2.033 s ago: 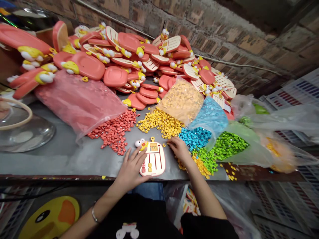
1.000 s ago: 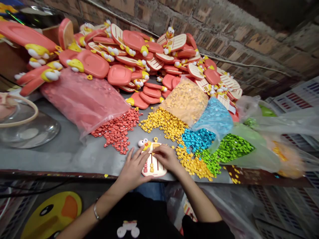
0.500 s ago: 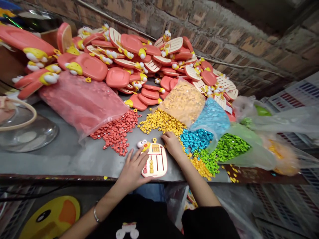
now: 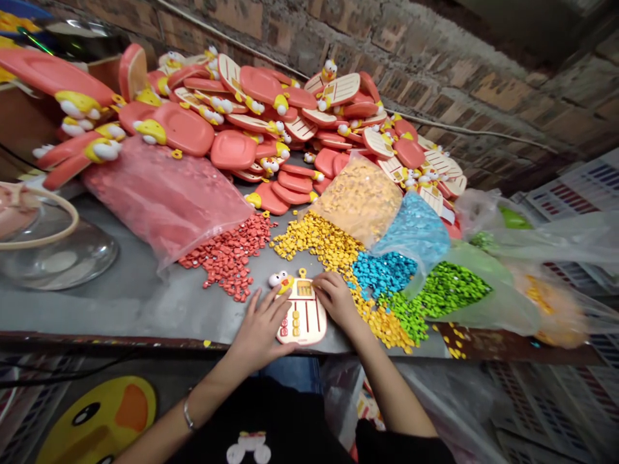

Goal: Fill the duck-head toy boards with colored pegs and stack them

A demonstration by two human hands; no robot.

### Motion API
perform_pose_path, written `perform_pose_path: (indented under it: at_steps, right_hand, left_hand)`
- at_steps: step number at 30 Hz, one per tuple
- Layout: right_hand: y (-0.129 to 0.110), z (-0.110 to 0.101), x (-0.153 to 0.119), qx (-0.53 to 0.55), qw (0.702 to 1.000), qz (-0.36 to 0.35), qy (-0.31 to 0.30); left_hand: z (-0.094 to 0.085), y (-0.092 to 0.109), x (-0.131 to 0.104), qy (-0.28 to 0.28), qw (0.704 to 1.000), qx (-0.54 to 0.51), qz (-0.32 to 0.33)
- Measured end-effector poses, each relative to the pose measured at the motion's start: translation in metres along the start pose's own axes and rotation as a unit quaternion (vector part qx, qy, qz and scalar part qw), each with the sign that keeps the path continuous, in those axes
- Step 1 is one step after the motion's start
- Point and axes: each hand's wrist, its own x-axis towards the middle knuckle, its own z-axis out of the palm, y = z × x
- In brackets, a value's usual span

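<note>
The cream duck-headed board (image 4: 309, 328) is lying flat at the table's (image 4: 120, 316) near edge, between the two hands. The left hand's (image 4: 261, 322) fingers are reaching over the board's left side, their tips just below the duck's beak, while the right hand's (image 4: 338, 298) fingertips are meeting its far right corner. On the board, red beads (image 4: 284, 327) and yellow beads (image 4: 296, 323) are sitting in columns toward its near end, beside the left fingers.

The left hand is resting palm down, fingers slightly spread, thumb pointing along the board's near edge. The right hand is arching, its fingers bent and bunched together; whether they are pinching anything cannot be told. Both forearms are crossing the near edge. Beyond the board, a yellow heap (image 4: 319, 238) is spreading toward the far edge, and a red heap (image 4: 229, 258) is lying to its left.
</note>
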Motion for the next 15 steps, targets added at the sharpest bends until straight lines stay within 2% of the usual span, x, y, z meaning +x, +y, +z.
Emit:
perform_pose_path:
  at_steps: [3, 8, 15]
  right_hand:
    - [0.001, -0.002, -0.006, -0.017, 1.000, -0.009, -0.003]
    - [-0.004, -0.009, -0.015, 0.056, 0.997, -0.009, -0.057]
    - [-0.018, 0.019, -0.006, 0.103, 0.993, -0.034, -0.047]
  left_hand:
    - [0.000, 0.000, 0.000, 0.004, 1.000, -0.005, -0.004]
    - [0.001, 0.001, -0.001, 0.001, 1.000, -0.001, -0.001]
    - [0.002, 0.000, -0.001, 0.000, 1.000, 0.023, 0.015]
